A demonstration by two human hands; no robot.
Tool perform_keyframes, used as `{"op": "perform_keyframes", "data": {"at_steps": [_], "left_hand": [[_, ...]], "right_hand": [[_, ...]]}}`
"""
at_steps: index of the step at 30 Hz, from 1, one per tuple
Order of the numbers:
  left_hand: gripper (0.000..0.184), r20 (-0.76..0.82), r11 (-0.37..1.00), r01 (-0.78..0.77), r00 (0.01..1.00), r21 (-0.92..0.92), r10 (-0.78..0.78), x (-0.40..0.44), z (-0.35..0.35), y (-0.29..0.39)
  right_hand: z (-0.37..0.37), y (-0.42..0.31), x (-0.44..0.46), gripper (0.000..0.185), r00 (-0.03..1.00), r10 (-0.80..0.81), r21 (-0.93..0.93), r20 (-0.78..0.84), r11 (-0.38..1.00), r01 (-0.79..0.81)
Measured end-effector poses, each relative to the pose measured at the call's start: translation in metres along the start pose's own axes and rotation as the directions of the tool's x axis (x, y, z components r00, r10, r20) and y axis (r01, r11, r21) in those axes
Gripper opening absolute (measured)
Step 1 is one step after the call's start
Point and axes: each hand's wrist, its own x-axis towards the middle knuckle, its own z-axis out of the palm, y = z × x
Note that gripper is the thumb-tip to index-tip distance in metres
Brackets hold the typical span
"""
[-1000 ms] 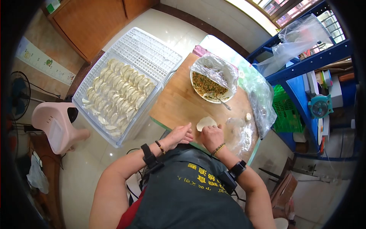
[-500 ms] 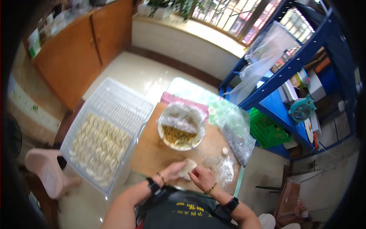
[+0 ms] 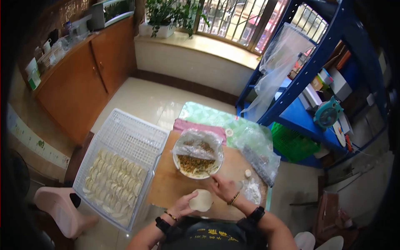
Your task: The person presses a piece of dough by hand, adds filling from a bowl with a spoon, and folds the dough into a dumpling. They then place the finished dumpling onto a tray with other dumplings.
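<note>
My left hand [image 3: 183, 204] is closed on the edge of a round, pale dumpling wrapper [image 3: 201, 200], which lies spread open over the fingers near the board's front edge. At the lower right rim of a white bowl [image 3: 178, 170] is my right hand [image 3: 223, 188], its fingers curled together; what they hold, if anything, I cannot make out. Chopped brown and green filling [image 3: 196, 165] shows in the front of the bowl, and clear plastic wrap [image 3: 198, 141] covers the back part. A small dough piece [image 3: 248, 173] and white flour [image 3: 252, 192] lie to the right.
Left of the wooden board [image 3: 166, 187], a white plastic tray [image 3: 137, 125] holds several rows of dumplings [image 3: 116, 179]. A plastic bag [image 3: 260, 152] lies at the board's right. Beyond stand a blue shelf [image 3: 291, 89], a green crate [image 3: 291, 143] and a pink stool [image 3: 62, 208].
My right hand has left the wrapper and moved up and right to the bowl's rim. The wrapper now lies flat and open in my left hand. The view has shifted upward.
</note>
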Motion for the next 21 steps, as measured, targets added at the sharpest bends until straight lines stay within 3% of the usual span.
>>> {"op": "perform_keyframes", "data": {"at_steps": [4,8,9,14,19,21], "left_hand": [[0.043,-0.028,0.998,-0.035,0.999,-0.059,0.033,-0.019,0.002,-0.005],[0.047,0.037,0.989,-0.06,0.997,-0.138,0.065,-0.023,0.0,-0.014],[0.049,0.114,0.99,-0.04,0.992,-0.136,0.056,-0.022,-0.001,-0.013],[0.052,0.144,0.989,0.002,0.989,-0.147,0.019,-0.02,-0.002,-0.006],[0.052,0.12,0.995,-0.075,0.989,-0.07,0.083,-0.025,0.002,0.001],[0.051,0.02,0.993,-0.098,0.995,-0.061,0.1,-0.027,0.0,0.0]], "right_hand": [[0.016,0.006,0.018,0.011,0.992,-0.128,-0.052,-0.014,0.991,0.127],[0.013,-0.005,0.033,0.01,0.987,-0.155,-0.051,-0.039,0.987,0.153],[0.009,-0.013,0.034,0.01,0.985,-0.148,-0.006,-0.085,0.989,0.148],[0.015,-0.046,0.04,0.009,0.968,-0.204,0.164,-0.146,0.96,0.227],[0.035,-0.032,0.043,0.005,0.971,-0.226,0.012,-0.079,0.974,0.228],[0.03,-0.023,0.047,0.003,0.964,-0.243,-0.123,-0.11,0.965,0.229]]}}
